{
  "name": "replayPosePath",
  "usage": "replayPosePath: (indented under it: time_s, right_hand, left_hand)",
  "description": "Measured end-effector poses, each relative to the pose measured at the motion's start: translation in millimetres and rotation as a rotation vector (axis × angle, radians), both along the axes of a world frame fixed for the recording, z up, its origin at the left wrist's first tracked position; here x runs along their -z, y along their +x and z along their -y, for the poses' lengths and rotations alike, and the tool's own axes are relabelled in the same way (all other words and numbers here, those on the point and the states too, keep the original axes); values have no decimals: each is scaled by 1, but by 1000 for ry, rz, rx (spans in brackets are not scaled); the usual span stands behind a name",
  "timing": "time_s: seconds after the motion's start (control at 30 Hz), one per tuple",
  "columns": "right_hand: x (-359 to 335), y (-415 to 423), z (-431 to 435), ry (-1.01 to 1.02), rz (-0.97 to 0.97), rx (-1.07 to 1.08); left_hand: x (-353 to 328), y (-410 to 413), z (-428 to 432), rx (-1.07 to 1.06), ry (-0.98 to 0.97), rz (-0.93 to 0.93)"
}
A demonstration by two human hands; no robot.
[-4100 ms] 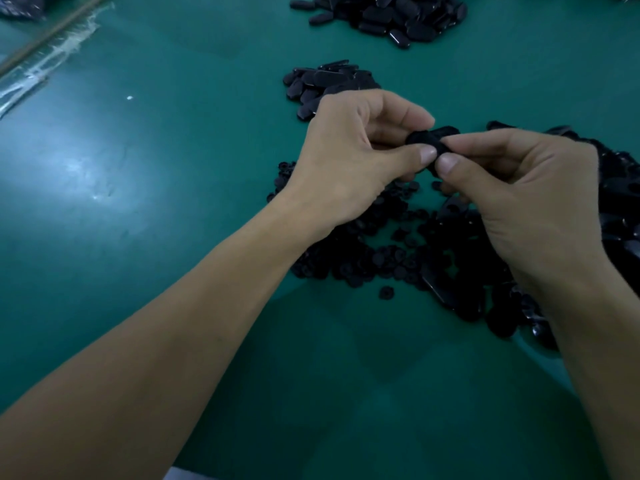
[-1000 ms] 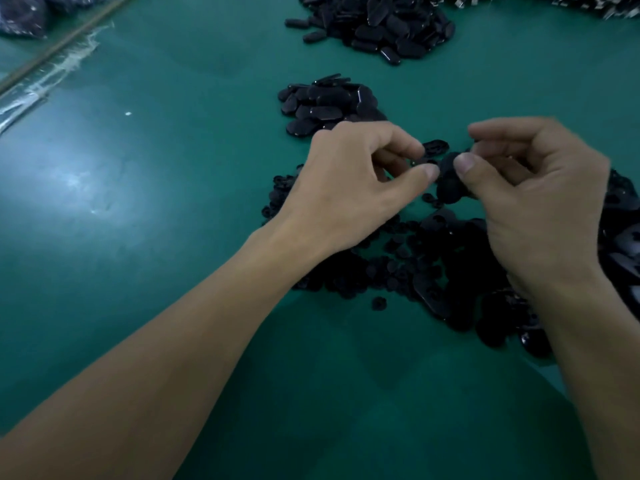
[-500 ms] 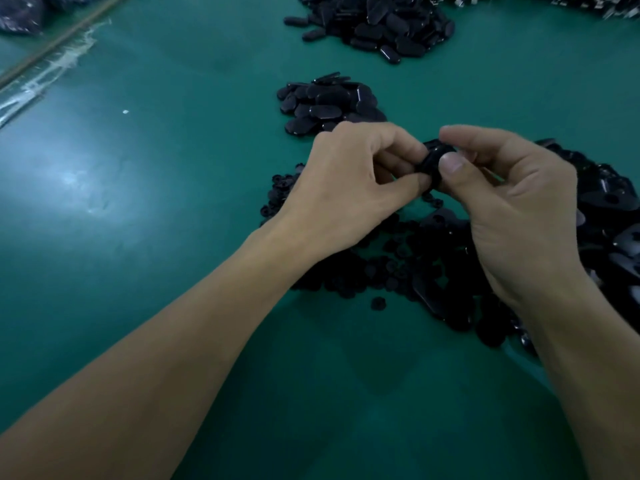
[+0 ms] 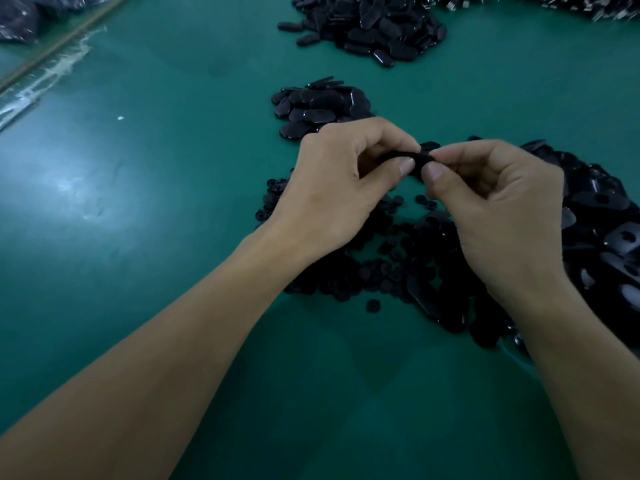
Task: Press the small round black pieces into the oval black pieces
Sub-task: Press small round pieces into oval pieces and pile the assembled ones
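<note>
While both hands pinch one oval piece just above round-piece heap, left hand fingers curl round its left end, likely steadying. Right hand thumb and forefinger pinch right end, probably pressing round piece home. Round piece hidden behind fingertips; seating unclear. Oval pile beyond heap on surface.

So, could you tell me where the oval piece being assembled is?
In the head view, just right of centre, the oval piece is pinched between the left hand and right hand, above the round pieces.
</note>
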State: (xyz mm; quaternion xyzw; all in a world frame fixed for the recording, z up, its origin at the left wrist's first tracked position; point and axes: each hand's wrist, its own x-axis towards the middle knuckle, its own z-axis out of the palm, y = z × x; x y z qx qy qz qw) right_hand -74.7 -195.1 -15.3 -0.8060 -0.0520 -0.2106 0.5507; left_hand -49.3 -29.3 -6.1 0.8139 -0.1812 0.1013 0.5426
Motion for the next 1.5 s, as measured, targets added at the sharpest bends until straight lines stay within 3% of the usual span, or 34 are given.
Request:
replayPosePath:
  time_s: [0.17, 0.47, 0.83, 1.2, 1.5]
  right_hand:
    - [3, -5, -4, -282, 3, 85]
    - [-1, -10, -5, -700, -102, -23]
    - [-13, -17, -16, -894, -191, -160]
    - [-11, -17, -21, -897, -92, -112]
    - [-17, -15, -14, -505, -134, -93]
  left_hand:
    - [1, 4, -2, -162, -44, 41]
    - [0, 6, -5, -304, -67, 82]
    - [1, 4, -2, -283, -32, 98]
    - [-3, 0, 0, -228, -28, 145]
    - [-1, 2, 0, -206, -49, 95]
